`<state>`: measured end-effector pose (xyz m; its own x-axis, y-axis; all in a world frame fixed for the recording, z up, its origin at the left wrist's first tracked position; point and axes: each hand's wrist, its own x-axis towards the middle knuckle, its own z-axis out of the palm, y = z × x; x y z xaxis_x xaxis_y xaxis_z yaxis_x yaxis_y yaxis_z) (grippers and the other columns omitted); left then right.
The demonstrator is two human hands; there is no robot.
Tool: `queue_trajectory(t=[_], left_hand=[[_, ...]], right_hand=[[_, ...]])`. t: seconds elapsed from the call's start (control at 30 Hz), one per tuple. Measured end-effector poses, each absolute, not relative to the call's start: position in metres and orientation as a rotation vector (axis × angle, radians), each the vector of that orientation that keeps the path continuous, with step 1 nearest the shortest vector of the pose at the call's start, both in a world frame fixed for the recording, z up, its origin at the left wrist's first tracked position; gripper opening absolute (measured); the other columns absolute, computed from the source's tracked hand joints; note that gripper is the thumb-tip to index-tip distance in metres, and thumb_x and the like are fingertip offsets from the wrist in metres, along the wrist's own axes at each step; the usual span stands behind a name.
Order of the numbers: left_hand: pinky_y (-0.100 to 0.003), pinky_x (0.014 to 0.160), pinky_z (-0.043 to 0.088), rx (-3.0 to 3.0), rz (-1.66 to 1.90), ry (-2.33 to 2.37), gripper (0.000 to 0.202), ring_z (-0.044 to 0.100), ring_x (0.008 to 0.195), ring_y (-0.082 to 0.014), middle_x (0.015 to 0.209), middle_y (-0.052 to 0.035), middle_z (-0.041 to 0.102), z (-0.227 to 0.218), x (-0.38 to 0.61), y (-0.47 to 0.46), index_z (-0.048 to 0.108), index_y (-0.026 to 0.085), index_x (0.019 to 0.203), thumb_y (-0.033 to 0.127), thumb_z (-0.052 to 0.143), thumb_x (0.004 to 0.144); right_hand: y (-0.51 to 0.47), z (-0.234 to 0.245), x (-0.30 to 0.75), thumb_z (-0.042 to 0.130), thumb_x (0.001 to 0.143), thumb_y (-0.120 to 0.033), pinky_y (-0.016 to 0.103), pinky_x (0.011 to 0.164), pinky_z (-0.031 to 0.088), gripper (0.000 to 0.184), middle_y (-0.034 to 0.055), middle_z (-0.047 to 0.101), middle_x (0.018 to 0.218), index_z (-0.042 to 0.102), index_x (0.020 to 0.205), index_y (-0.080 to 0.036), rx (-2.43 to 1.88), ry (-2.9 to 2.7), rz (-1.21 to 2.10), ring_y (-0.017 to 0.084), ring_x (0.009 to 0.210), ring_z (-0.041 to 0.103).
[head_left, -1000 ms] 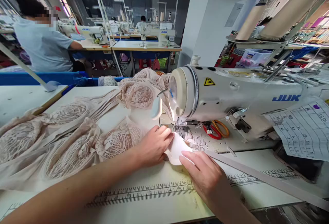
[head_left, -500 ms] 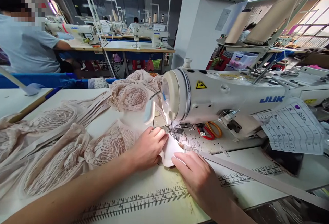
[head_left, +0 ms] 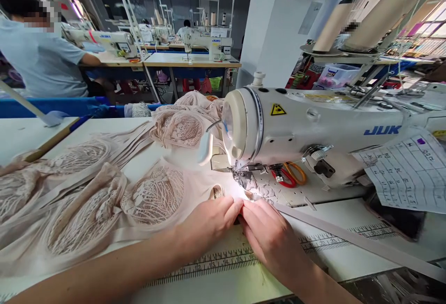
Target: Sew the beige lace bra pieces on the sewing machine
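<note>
Just in front of the presser foot of a white sewing machine, my two hands meet fingertip to fingertip. My left hand pinches the near edge of a pale beige fabric piece. My right hand is closed on the same edge from the other side. The fabric runs up under the lit needle area. To the left it joins a beige lace bra lying on the table. A pale elastic strip stretches from the machine past my right hand to the lower right.
More lace bras are heaped behind and left. Red-and-orange-handled scissors lie under the machine arm. A handwritten sheet hangs at right, above a dark flat object. A printed ruler crosses the table. A co-worker sits at far left.
My left hand has moved down and right from beside the presser foot to meet my right hand at the fabric's near edge. The view has shifted slightly.
</note>
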<state>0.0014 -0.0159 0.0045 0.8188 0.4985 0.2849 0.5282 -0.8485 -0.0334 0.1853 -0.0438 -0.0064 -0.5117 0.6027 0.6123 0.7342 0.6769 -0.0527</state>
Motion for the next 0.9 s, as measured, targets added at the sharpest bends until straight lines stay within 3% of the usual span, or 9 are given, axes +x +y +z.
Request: queue_trajectory(t=[0.1, 0.2, 0.53, 0.9], left_hand=[[-0.028, 0.056, 0.045, -2.821, -0.593, -0.656, 0.024, 0.052, 0.066, -0.0164, 0.078, -0.0049, 0.060, -0.004, -0.007, -0.003, 0.059, 0.011, 0.097, 0.009, 0.035, 0.097], [-0.028, 0.057, 0.043, -2.792, -0.630, -0.578, 0.024, 0.050, 0.067, -0.0160, 0.077, -0.0051, 0.058, -0.006, -0.012, 0.005, 0.060, 0.012, 0.088, 0.009, 0.038, 0.096], [-0.030, 0.064, 0.046, -2.814, -0.640, -0.622, 0.023, 0.056, 0.080, -0.0191, 0.091, -0.0095, 0.065, -0.007, -0.019, 0.026, 0.063, 0.010, 0.099, 0.014, 0.040, 0.097], [-0.033, 0.073, 0.051, -2.918, -0.571, -0.697, 0.026, 0.058, 0.088, -0.0208, 0.098, -0.0129, 0.066, -0.005, -0.022, 0.045, 0.065, 0.011, 0.108, 0.014, 0.041, 0.096]], right_hand=[[-0.046, -0.005, 0.191, 0.047, 0.091, -0.005, 0.034, 0.073, 0.046, 0.022, 0.0096, 0.069, 0.098, 0.065, 0.104, -0.011, -1.020, -2.310, -0.362, 0.020, 0.082, 0.057], [-0.045, -0.005, 0.193, 0.046, 0.091, -0.005, 0.035, 0.073, 0.046, 0.028, 0.0110, 0.070, 0.103, 0.066, 0.110, -0.009, -1.023, -2.342, -0.443, 0.020, 0.083, 0.058], [-0.032, -0.005, 0.180, 0.045, 0.089, -0.001, 0.034, 0.067, 0.046, 0.028, 0.0120, 0.071, 0.096, 0.069, 0.102, -0.007, -1.054, -2.340, -0.758, 0.020, 0.076, 0.057], [-0.026, -0.002, 0.179, 0.047, 0.088, -0.005, 0.039, 0.068, 0.050, 0.032, 0.0144, 0.071, 0.107, 0.067, 0.113, -0.005, -1.122, -2.420, -0.684, 0.025, 0.087, 0.061]])
